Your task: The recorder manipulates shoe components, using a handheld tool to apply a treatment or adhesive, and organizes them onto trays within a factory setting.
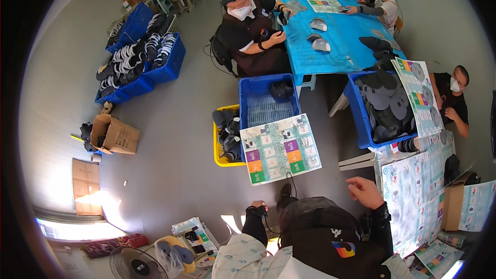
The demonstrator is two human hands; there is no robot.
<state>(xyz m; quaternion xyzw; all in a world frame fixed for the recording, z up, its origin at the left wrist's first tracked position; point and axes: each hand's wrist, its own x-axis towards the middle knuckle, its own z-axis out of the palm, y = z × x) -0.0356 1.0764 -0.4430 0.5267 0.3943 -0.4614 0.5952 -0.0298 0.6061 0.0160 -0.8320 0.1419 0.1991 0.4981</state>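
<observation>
My right hand (pixel 365 192) is raised in front of my dark apron, fingers loosely bent and apart, with nothing seen in it. It is nearest to the table covered in printed sheets (pixel 405 188) on the right and touches nothing visible. My left hand (pixel 259 205) hangs low at my left side; its fingers are mostly hidden. Ahead of me, a printed board (pixel 281 150) lies across the near end of a blue crate (pixel 269 79). Inside that crate sits a stack of dark curved pieces (pixel 281 89). A yellow crate (pixel 216 147) beside it holds more dark pieces.
Co-workers sit around a long blue-covered table (pixel 336 39). A full blue crate of dark flat pieces (pixel 350 98) stands at right, a printed board leaning on it. Stacked blue crates (pixel 175 57) and a cardboard box (pixel 124 137) are at left. A fan (pixel 138 266) stands near left.
</observation>
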